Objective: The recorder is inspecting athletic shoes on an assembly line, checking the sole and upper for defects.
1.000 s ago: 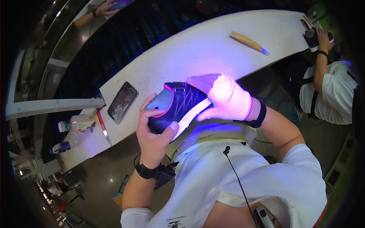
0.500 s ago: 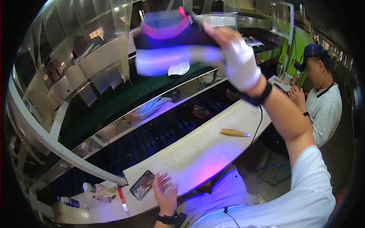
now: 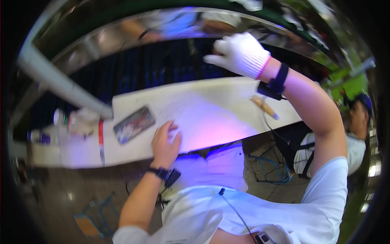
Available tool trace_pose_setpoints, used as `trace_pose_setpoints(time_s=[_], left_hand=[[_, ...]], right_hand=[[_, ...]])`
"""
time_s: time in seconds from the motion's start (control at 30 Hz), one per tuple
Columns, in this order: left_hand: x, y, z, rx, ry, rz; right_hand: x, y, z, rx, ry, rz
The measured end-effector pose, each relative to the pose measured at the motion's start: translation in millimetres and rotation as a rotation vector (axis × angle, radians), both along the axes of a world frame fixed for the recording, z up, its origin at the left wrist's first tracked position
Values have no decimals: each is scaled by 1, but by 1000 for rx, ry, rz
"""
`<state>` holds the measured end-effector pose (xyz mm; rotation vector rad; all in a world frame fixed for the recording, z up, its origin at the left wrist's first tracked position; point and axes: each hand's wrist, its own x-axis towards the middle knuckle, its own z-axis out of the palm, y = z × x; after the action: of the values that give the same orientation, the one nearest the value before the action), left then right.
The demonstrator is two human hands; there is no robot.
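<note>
My right hand (image 3: 240, 55), in a white knit glove, is raised over the dark roller strip behind the table. Its thumb stretches away from the bent, blurred fingers, and I see nothing held there. My bare left hand (image 3: 165, 140) hovers or rests at the table's front edge, fingers loosely spread and holding nothing. Close beside it lies a dark smartphone (image 3: 134, 124) with reflections on its screen. Nearer my right forearm is a knife with a wooden handle (image 3: 264, 106). The pale worktable (image 3: 195, 105) carries a violet-pink patch of light.
A red-handled blade (image 3: 101, 138), a clear bottle (image 3: 81, 125) and a purple-white container (image 3: 38, 137) stand or lie at the left. A white frame post (image 3: 61, 77) slants beside them. Dark rollers (image 3: 162, 61) run behind. A co-worker (image 3: 357, 134) sits at right.
The black-and-white shoe in my right hand is gone from view, and that hand is lower in the picture. My view has tilted down. The left hand stays by the phone.
</note>
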<state>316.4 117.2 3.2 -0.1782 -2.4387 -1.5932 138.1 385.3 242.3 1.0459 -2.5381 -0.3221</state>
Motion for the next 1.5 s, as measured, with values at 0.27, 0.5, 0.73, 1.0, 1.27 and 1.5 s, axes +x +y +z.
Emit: trace_pose_setpoints(time_s=[0.27,0.5,0.73,1.0,1.27,1.5], left_hand=[[-6,4,19,-253,129,16],[-5,3,15,-296,155,-7],[-31,24,39,68,-164,-56],[-52,28,132,1235,-247,-503],[12,58,146,350,212,-221],[21,61,139,402,291,-115]], right_hand=[[-148,85,-166,-27,-561,-739],[-121,70,-170,-109,-350,-775],[-15,51,-93,-666,-494,-491],[91,14,-41,-1054,-1490,1],[-63,-5,78,-627,-87,-450],[-54,-2,69,-948,-161,-444]])
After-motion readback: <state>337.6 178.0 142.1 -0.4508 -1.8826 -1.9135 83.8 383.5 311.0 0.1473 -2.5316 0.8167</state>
